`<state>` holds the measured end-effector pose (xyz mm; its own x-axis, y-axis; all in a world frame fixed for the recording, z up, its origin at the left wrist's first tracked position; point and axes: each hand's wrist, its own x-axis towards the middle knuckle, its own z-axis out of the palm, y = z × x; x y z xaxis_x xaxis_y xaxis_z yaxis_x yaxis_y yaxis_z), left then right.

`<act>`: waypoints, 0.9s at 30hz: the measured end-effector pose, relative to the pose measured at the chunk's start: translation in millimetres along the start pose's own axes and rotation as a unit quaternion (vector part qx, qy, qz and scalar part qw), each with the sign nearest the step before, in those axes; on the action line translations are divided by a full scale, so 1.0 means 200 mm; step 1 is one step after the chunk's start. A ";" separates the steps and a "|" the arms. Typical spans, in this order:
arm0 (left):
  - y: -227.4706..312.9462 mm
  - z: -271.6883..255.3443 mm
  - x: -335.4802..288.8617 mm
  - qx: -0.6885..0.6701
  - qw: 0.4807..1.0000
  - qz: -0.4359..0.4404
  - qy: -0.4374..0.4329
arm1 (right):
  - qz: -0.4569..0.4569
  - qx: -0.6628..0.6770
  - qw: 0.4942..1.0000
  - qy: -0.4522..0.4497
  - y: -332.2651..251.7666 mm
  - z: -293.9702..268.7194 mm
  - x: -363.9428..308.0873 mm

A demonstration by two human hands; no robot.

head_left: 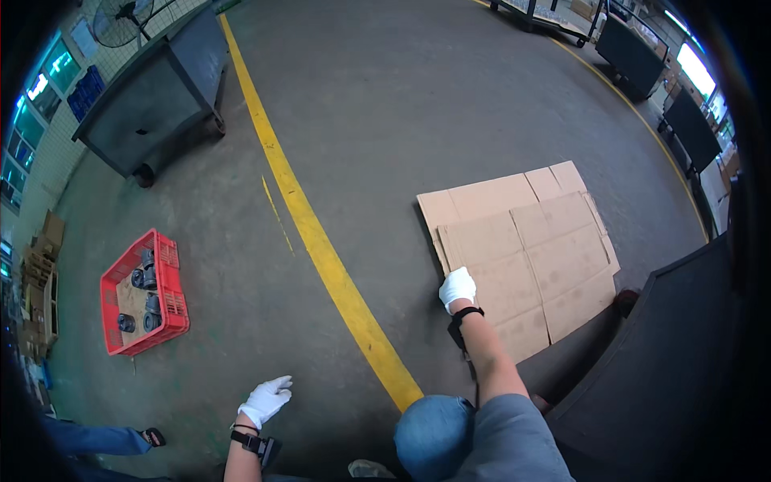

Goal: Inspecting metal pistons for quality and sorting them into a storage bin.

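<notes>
Flattened brown cardboard sheets lie stacked on the floor to the right, the top one creased and stained. My right hand, in a white glove, is closed on the left edge of the cardboard; its fingertips are partly hidden. Nothing is in my left hand, also white-gloved, which hangs in the air at the lower left with its fingers stretched out. Farther left, apart from that hand, a red plastic crate holds several dark round metal-looking parts on a brown liner.
A yellow floor line runs between crate and cardboard. At the upper left stands a grey wheeled bin. A large dark panel is close on the right. Another person's leg shows at the lower left. Carts line the far right.
</notes>
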<state>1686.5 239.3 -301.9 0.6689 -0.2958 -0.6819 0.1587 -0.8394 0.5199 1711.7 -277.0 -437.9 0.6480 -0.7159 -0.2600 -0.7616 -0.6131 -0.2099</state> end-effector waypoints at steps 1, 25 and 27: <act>-0.01 0.02 0.03 -0.056 0.998 0.030 -0.018 | -0.041 -0.033 0.999 0.000 0.00 -0.10 -0.04; 2.28 0.89 0.22 -0.153 0.941 0.300 0.017 | 0.122 0.096 0.988 0.006 0.64 -0.72 -1.14; 2.30 0.92 0.09 -0.230 0.861 0.454 -0.012 | 0.093 0.131 0.986 0.040 0.60 -0.69 -1.13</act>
<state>1637.2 -236.6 -169.4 0.6538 -0.7494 0.1052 -0.1475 0.0102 0.9890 1474.4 -234.7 -274.6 0.4871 -0.8384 -0.2445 -0.8370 -0.3683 -0.4048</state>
